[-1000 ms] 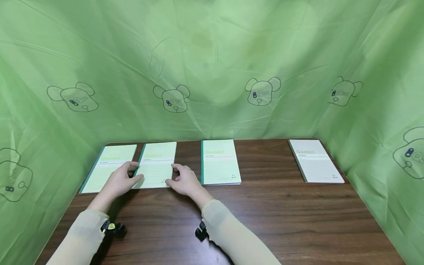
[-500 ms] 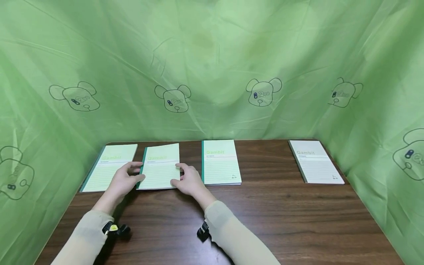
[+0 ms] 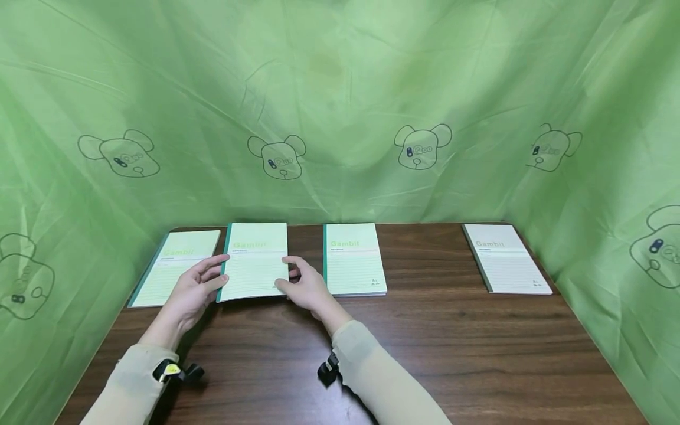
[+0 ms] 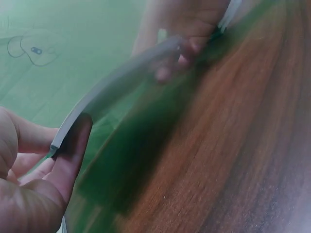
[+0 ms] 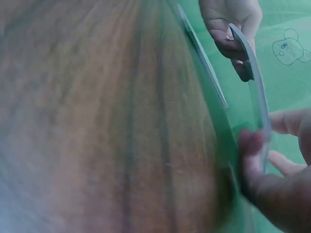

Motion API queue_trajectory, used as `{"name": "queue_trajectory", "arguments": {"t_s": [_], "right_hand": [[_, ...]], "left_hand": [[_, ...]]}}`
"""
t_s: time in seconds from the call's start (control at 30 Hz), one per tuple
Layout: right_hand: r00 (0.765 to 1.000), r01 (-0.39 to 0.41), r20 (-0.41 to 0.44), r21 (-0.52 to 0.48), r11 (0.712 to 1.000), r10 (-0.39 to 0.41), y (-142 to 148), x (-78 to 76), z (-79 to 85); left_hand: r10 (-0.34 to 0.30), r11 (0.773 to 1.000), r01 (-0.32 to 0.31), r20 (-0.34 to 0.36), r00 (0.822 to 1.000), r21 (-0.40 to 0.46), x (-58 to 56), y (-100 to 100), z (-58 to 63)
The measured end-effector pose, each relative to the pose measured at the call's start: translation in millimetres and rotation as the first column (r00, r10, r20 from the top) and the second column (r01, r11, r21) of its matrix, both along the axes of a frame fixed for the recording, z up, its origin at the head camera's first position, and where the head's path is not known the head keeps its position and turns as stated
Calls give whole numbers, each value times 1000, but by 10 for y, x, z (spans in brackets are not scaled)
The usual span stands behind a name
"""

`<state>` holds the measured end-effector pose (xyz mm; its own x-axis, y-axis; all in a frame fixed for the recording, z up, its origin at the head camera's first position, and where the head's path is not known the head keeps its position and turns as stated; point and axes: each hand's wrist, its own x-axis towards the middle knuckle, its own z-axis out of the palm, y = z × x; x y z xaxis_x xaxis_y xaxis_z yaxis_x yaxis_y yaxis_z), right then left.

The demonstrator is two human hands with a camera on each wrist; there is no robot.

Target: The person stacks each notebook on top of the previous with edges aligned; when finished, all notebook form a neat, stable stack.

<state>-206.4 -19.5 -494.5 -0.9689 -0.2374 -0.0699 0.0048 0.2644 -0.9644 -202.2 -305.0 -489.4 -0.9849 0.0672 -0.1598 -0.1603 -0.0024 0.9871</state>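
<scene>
A pale green notebook (image 3: 255,260) with a teal spine and the word "Gambit" on its cover is held up over the dark wooden table. My left hand (image 3: 193,289) pinches its spine side, thumb on the cover. On the opposite edge my right hand (image 3: 308,289) grips with thumb in front and fingers behind. In the left wrist view the notebook (image 4: 114,77) is bowed, off the table, and the left hand (image 4: 34,179) has fingers on both its faces. The right wrist view shows the same bend, with the right hand (image 5: 282,165) around the near edge.
A matching notebook (image 3: 175,251) lies at the left, partly behind the left hand. Another notebook (image 3: 353,260) lies just right of the right hand, and a whiter one (image 3: 507,260) at the far right. Green curtains (image 3: 340,118) enclose the wooden table (image 3: 451,348) at back and sides.
The notebook between my hands has shifted slightly right, away from the left one, and come up off the table. Its lower edge now curves. The other notebooks stay put.
</scene>
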Motion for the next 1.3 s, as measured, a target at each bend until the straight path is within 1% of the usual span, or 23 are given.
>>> {"name": "queue_trajectory", "arguments": {"t_s": [0.1,0.17,0.27,0.37,0.47,0.73,0.8,0.9,1.03,1.2,1.3], "right_hand": [[999,15,37,-85,996,-12,12,0,-1],[999,24,42,-126,992,-19,19,-5,-8],[999,8,52,-181,983,2,20,-14,-10],[998,-19,58,-217,976,32,26,-21,4],[998,-18,52,-219,976,30,68,-20,45],[1000,15,23,-149,989,-12,351,29,210],[1000,17,15,-132,991,-15,438,47,260],[1000,27,3,-104,994,-27,583,50,317],[998,58,-33,-73,996,-61,812,34,388],[994,95,-58,-51,994,-97,1117,15,478],[992,103,-70,-32,994,-105,1305,0,484]], "left_hand": [[-8,1000,8,-6,1000,7,4,5,7],[-9,1000,9,-1,1000,-24,4,12,9],[-22,994,22,1,1000,-107,12,8,16],[-28,976,26,-7,1000,-217,31,11,40],[-43,955,32,-30,999,-293,30,59,74],[-87,924,40,-107,990,-381,-38,376,176],[-96,918,42,-117,988,-394,-58,467,206],[-96,917,31,-145,985,-397,-98,617,244],[-90,930,17,-181,979,-366,-154,857,285],[-73,944,8,-185,980,-329,-220,1193,309],[-65,950,7,-176,982,-311,-263,1390,301]]}}
